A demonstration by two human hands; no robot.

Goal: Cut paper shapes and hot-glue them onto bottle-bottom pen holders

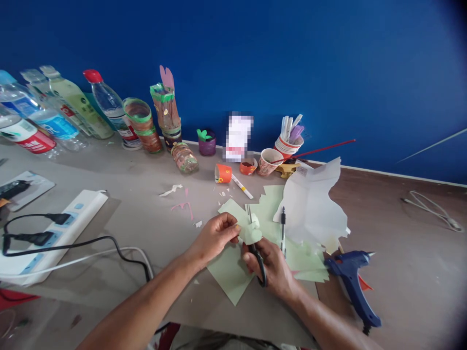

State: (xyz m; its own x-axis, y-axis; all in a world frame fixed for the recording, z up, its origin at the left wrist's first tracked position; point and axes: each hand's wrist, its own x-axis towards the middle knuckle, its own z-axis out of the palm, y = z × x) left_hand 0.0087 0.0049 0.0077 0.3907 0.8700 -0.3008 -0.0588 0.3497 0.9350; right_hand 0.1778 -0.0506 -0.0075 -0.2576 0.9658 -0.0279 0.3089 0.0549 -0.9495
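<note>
Between the thumb and fingers of my left hand [218, 234] is the edge of a small pale green paper piece [251, 234]. My right hand [272, 267] grips black-handled scissors [261, 265], whose blades point away from me and meet the piece. Part of the blades is hidden by the paper. Beneath both hands lie larger light green sheets [233, 279] on the table. A black-capped pen [283, 228] rests on the green paper to the right of the scissors.
A blue glue gun [352, 279] lies at the right, near crumpled white paper [315, 204]. Paper cups [269, 162], decorated bottles [166, 114] and plastic bottles [109, 104] stand along the blue wall. At the left is a power strip [78, 221] with cables.
</note>
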